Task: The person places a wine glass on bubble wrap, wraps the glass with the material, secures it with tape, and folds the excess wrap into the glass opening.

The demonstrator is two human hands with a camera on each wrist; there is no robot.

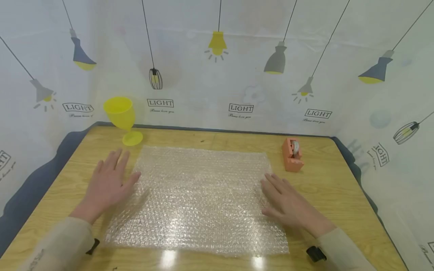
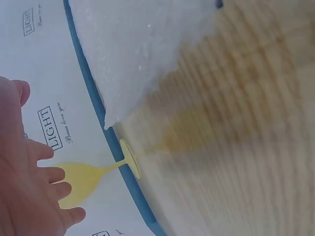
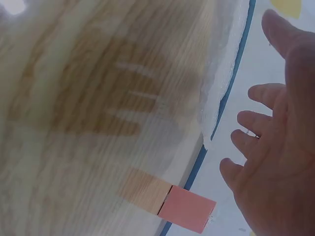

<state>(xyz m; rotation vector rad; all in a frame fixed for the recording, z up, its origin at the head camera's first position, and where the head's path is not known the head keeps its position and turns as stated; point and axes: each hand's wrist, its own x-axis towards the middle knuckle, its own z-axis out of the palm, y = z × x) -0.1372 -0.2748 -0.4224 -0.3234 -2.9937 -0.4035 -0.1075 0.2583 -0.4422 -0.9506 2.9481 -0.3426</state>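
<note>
A sheet of clear bubble wrap [image 1: 203, 199] lies flat on the wooden table. My left hand [image 1: 110, 184] hovers by its left edge with fingers spread, the thumb near the wrap; the left wrist view shows this hand [image 2: 29, 182] above the tabletop. At the right edge is my right hand [image 1: 291, 203], fingers extended and holding nothing; in the right wrist view the hand [image 3: 280, 132] is raised off the table. Beyond the left fingertips stands a yellow plastic goblet [image 1: 122, 114], upright. An orange tape dispenser [image 1: 292, 156] with a roll of tape sits past the right hand.
The wooden table [image 1: 339, 180] has a dark cloth edge [image 1: 30, 192] along its sides and back. Behind it hangs a white curtain [image 1: 196, 67] printed with lamps and the word LIGHT. Black straps [image 1: 316, 254] are at both wrists.
</note>
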